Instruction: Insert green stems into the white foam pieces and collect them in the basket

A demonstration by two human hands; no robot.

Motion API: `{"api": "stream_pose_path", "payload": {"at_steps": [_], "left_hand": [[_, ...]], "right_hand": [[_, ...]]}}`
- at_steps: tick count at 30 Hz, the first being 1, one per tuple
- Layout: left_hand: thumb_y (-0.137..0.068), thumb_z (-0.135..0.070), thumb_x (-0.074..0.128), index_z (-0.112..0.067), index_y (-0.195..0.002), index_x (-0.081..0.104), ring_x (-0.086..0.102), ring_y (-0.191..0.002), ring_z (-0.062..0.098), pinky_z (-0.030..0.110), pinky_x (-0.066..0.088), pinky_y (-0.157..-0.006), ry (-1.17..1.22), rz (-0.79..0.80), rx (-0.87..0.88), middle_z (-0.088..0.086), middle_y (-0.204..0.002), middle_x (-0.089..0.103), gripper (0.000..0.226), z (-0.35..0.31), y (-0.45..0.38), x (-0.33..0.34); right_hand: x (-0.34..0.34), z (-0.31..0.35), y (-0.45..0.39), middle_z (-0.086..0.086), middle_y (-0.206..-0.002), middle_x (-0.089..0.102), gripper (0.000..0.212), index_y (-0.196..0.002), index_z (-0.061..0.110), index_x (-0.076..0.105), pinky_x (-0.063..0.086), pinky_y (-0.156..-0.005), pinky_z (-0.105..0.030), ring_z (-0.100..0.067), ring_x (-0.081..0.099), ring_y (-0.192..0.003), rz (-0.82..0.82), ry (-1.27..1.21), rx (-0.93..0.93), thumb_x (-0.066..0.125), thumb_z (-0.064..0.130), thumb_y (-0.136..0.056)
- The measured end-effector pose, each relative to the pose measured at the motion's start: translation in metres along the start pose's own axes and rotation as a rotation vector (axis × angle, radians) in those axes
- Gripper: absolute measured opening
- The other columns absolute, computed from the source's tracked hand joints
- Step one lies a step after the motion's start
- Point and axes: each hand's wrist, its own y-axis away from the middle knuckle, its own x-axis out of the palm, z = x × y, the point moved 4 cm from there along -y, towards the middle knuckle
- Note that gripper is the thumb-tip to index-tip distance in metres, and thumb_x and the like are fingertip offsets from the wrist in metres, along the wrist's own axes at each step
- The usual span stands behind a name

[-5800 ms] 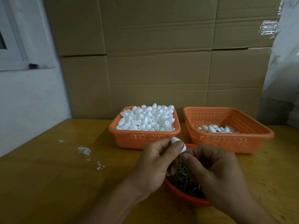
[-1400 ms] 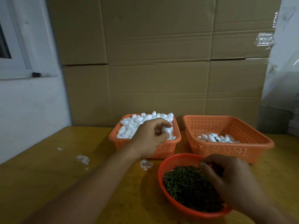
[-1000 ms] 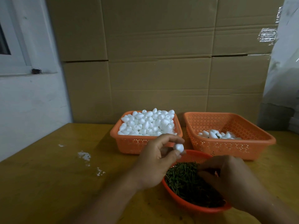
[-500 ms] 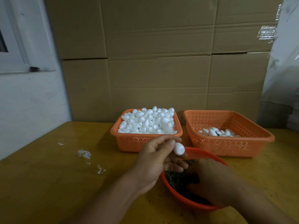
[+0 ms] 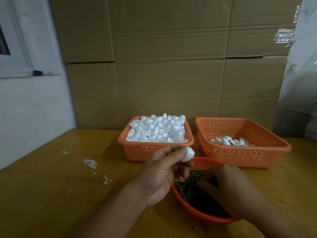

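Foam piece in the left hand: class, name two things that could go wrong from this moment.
The foam piece is only pinched at the left hand's fingertips, so it may slip into the red bowl. The right hand hides the green stems it reaches into, so it could lift several at once or scatter some.

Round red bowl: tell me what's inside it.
The round red bowl holds short green stems. The right hand reaches in and covers much of them; whether it grips one is hidden.

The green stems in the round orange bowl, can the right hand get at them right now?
Probably yes: the right hand is already down in the round orange bowl over the green stems, nothing blocking it.
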Motion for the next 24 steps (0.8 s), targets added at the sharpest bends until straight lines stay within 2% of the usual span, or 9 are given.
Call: {"api": "stream_pose_path", "payload": {"at_steps": [3, 9, 14, 17, 19, 24], "left_hand": [[-0.089, -0.029, 0.067, -0.020, -0.098, 0.071, 0.057, -0.063, 0.016, 0.023, 0.044, -0.056, 0.009, -0.012, -0.029, 0.010, -0.081, 0.065, 0.014, 0.001, 0.000, -0.001], [-0.089, -0.034, 0.064, -0.015, -0.094, 0.069, 0.054, -0.055, 0.014, 0.022, 0.043, -0.050, 0.017, -0.045, -0.062, 0.007, -0.074, 0.061, 0.020, 0.002, -0.001, 0.000], [-0.092, -0.036, 0.060, -0.011, -0.100, 0.065, 0.051, -0.054, 0.013, 0.021, 0.041, -0.050, -0.002, -0.064, -0.076, 0.006, -0.073, 0.058, 0.027, 0.003, 0.000, 0.000], [-0.091, -0.037, 0.059, -0.012, -0.097, 0.066, 0.050, -0.054, 0.012, 0.021, 0.039, -0.050, -0.009, -0.070, -0.080, 0.006, -0.072, 0.056, 0.027, 0.003, 0.000, 0.000], [-0.092, -0.038, 0.058, -0.011, -0.098, 0.066, 0.048, -0.053, 0.012, 0.021, 0.038, -0.050, -0.017, -0.073, -0.086, 0.005, -0.071, 0.055, 0.028, 0.004, 0.000, 0.000], [-0.092, -0.041, 0.058, -0.010, -0.098, 0.064, 0.045, -0.052, 0.011, 0.020, 0.035, -0.049, -0.023, -0.077, -0.100, 0.005, -0.069, 0.052, 0.032, 0.005, 0.000, -0.001]], "right_hand": [[-0.003, -0.001, 0.001, 0.008, -0.073, 0.066, 0.024, -0.079, 0.027, 0.068, 0.055, -0.069, -0.031, -0.006, 0.062, -0.068, -0.049, -0.036, 0.001, 0.067, 0.049, -0.088], [-0.003, -0.006, 0.004, 0.014, -0.076, 0.068, 0.006, -0.082, 0.032, 0.072, 0.056, -0.070, -0.028, -0.002, 0.063, -0.071, -0.109, -0.107, -0.003, 0.072, 0.036, -0.087], [-0.009, -0.006, 0.007, 0.015, -0.070, 0.066, 0.009, -0.081, 0.030, 0.071, 0.048, -0.061, -0.020, -0.002, 0.062, -0.066, -0.202, -0.166, -0.036, 0.071, 0.034, -0.089], [-0.010, -0.004, 0.009, 0.014, -0.066, 0.064, 0.012, -0.078, 0.030, 0.066, 0.047, -0.058, -0.023, -0.003, 0.061, -0.064, -0.232, -0.186, -0.066, 0.070, 0.034, -0.089], [-0.010, -0.003, 0.009, 0.012, -0.064, 0.063, 0.016, -0.076, 0.029, 0.063, 0.048, -0.057, -0.026, -0.004, 0.060, -0.062, -0.243, -0.197, -0.077, 0.070, 0.038, -0.088], [-0.010, -0.006, 0.011, 0.007, -0.057, 0.060, 0.030, -0.065, 0.028, 0.058, 0.040, -0.048, -0.021, -0.002, 0.059, -0.068, -0.263, -0.240, -0.081, 0.075, 0.047, -0.081]]}}
